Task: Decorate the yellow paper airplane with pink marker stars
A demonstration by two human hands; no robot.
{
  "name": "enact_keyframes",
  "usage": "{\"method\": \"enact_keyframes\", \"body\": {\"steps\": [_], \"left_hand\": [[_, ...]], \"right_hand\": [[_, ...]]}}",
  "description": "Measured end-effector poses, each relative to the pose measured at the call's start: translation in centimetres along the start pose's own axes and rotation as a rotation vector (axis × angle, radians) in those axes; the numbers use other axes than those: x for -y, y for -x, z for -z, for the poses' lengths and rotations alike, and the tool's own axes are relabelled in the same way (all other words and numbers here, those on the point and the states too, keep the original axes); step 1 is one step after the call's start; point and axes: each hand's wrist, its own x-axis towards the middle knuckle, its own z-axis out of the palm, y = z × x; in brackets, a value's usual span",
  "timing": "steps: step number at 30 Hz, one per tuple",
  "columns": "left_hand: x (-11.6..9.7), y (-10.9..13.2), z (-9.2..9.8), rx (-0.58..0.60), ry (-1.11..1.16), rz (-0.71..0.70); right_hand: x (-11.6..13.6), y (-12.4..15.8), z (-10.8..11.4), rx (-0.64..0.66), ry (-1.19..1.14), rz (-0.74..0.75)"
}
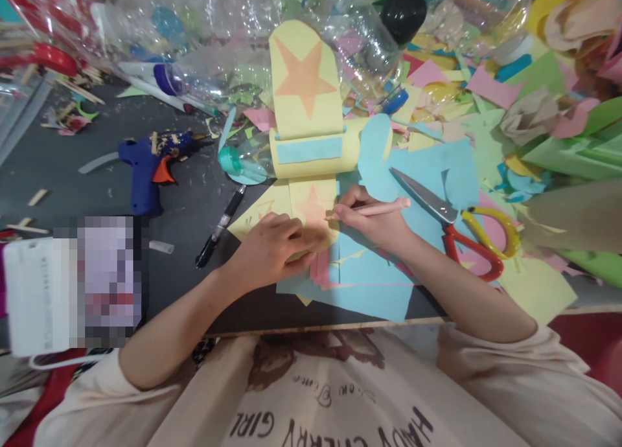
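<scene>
I'm watching, through the head camera, a toy aeroplane made of yellow paper wrapped round a clear plastic bottle [350, 150]; it is lying mid-table, its teal screw cap [228, 159] pointing left. My left hand [275, 247] is resting with loosely bent fingers on the lower yellow paper wing [298, 186]; whether it's pinching the edge or only pressing, I cannot tell. My right hand [376, 225] is grasping a slim pale-pink pencil [381, 208], its tip sitting beside the peach-coloured paper star [311, 205] on that wing.

I'm judging the aeroplane very light, its bottle probably slick and springy under the wrap. The thin wings are looking easy to crease, and the light-blue paper tail [374, 150] and light-blue paper propeller [247, 173] flimsier. I'm favouring the wrapped body for a hold, with soft fingers.

Counting, I'm getting one aeroplane, two wings carrying one star each, one pencil, one black-and-clear pen [221, 225], one pair of scissors with a red and a yellow handle [443, 212], and one blue glue gun with an orange trigger [144, 178]. Clear bottles [218, 71] and coloured paper scraps [495, 87] are overlapping too much for counting.
</scene>
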Motion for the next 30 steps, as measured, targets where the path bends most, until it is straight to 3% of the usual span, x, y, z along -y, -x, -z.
{"method": "enact_keyframes", "body": {"steps": [7, 14, 19, 25, 30], "left_hand": [[0.11, 0.09, -0.11, 0.013, 0.0, 0.002], [0.12, 0.21, -0.23, 0.041, 0.012, 0.016], [0.09, 0.13, -0.06, 0.053, -0.002, 0.026], [0.04, -0.15, -0.01, -0.018, 0.004, -0.003], [0.04, -0.08, -0.05, -0.014, -0.006, -0.006]], "right_hand": [[-0.26, 0.45, -0.2, 0.004, -0.045, 0.066], [0.24, -0.04, 0.56, 0.111, -0.083, 0.066], [0.19, -0.38, 0.51, 0.035, -0.049, 0.064], [-0.01, -0.16, 0.04, -0.013, 0.02, 0.069], [-0.22, 0.16, -0.28, -0.006, -0.077, 0.07]]}}
